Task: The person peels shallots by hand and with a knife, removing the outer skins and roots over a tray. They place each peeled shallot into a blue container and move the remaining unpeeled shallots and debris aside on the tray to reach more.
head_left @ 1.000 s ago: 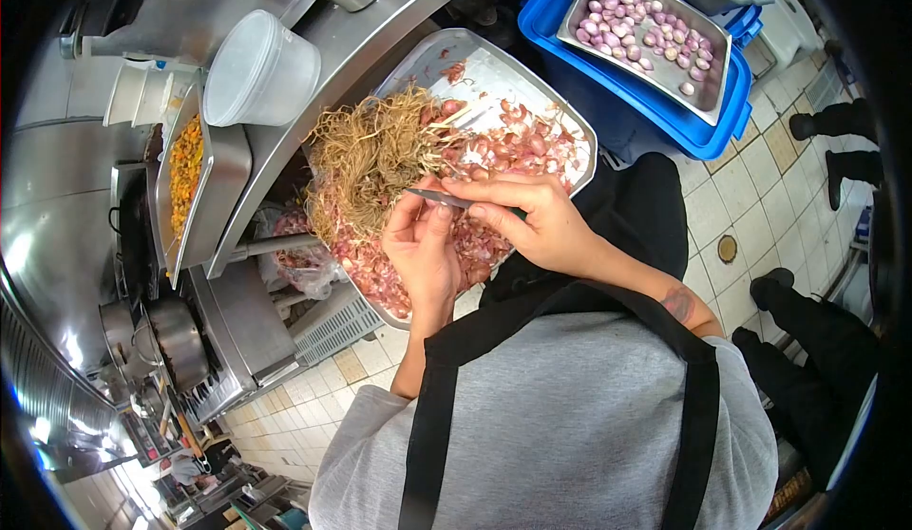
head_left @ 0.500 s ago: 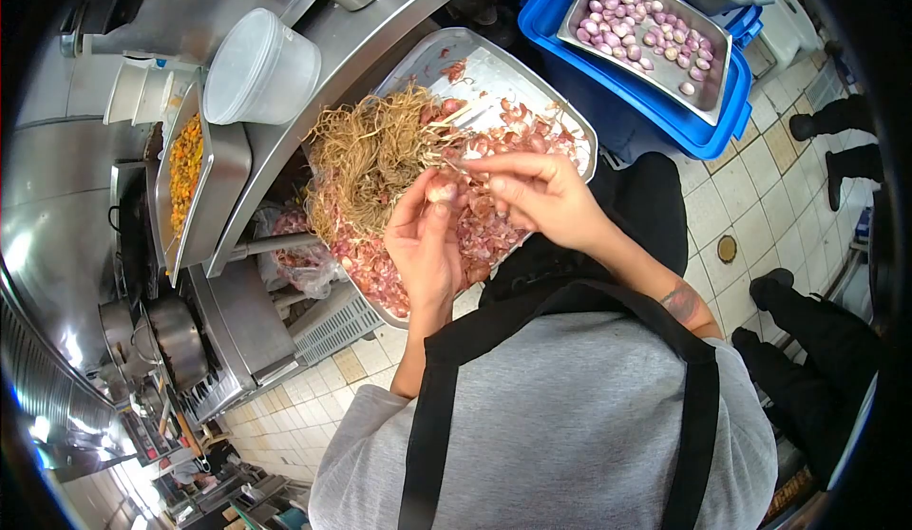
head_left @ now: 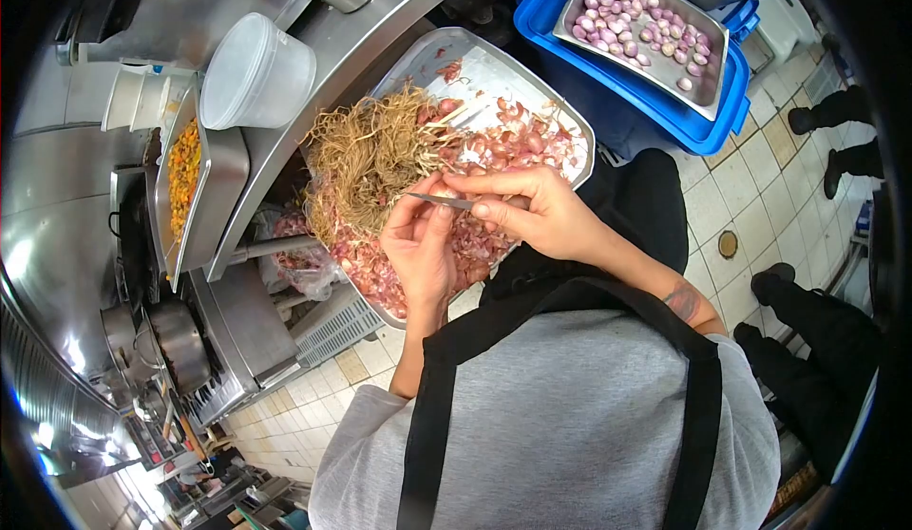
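My left hand (head_left: 416,256) pinches a small shallot (head_left: 441,189) between thumb and fingertips. In my right hand (head_left: 543,211) is a small knife (head_left: 443,200), its narrow blade lying across the shallot and pointing left. Both hands are above a large metal tray (head_left: 591,136). The tray holds a tangled heap of dry shallot roots (head_left: 366,155) on the left and loose reddish shallot skins (head_left: 560,141) around it. Peeled purple shallots (head_left: 616,31) fill much of a metal pan (head_left: 638,66) at the upper right.
The pan rests on a blue lidded bin (head_left: 708,139). On the left, a steel counter (head_left: 356,31) carries a white plastic tub (head_left: 256,74) and a pan of chopped orange vegetables (head_left: 183,174). Dark-clothed legs of other people (head_left: 807,331) stand on the tiled floor at right.
My right hand has turned and shifted slightly down, and the knife blade now shows across the shallot. My left hand keeps its pinch nearly in the same place.
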Available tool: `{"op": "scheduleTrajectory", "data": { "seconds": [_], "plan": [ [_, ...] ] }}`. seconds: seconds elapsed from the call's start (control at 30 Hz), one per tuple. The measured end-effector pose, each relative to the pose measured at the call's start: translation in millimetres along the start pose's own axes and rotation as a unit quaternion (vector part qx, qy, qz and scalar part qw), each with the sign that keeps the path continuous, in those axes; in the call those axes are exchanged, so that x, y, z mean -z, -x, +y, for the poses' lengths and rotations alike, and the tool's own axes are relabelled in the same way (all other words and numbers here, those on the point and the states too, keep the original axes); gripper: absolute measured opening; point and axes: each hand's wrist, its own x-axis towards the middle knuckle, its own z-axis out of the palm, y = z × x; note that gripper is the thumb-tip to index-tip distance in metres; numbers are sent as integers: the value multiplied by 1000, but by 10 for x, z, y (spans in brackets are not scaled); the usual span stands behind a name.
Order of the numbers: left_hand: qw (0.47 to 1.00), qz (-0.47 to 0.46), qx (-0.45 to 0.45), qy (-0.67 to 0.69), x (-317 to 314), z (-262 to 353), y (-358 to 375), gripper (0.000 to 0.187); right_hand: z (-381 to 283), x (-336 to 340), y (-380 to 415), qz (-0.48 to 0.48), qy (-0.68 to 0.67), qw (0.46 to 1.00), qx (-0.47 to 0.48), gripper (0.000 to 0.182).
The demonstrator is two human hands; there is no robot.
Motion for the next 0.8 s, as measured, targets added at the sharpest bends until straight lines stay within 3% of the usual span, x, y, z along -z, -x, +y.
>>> {"op": "scheduleTrajectory", "data": {
  "seconds": [0.13, 0.23, 0.33, 0.43, 0.57, 0.67, 0.73, 0.8],
  "plan": [
    [1000, 15, 0, -27, 4, -1, 9, 29, -131, 28, 6, 1, 216, 975, 54, 32],
    [1000, 14, -8, -26, 0, 4, 25, 29, -61, -3, -3, 29, 200, 975, 89, 29],
    [999, -8, 12, 28, -30, 17, 36, 32, -39, 3, -3, 3, -109, 991, -80, 28],
    [998, -39, 11, 56, -71, 20, 33, 34, 47, 129, -1, -19, -342, 917, -206, 28],
    [995, -70, 20, 71, -114, 92, 32, 37, 196, 184, -43, 88, -250, 946, -186, 27],
    [996, -51, 35, 68, -88, 80, -21, 37, 150, 176, -39, 94, -48, 988, -113, 27],
    [999, -43, -5, 13, -42, 27, -48, 37, 46, 149, -5, 56, 51, 995, -69, 28],
    [999, -34, -18, -30, -37, 25, -53, 35, 16, 91, 26, 37, 93, 995, -12, 29]
  ]
}}
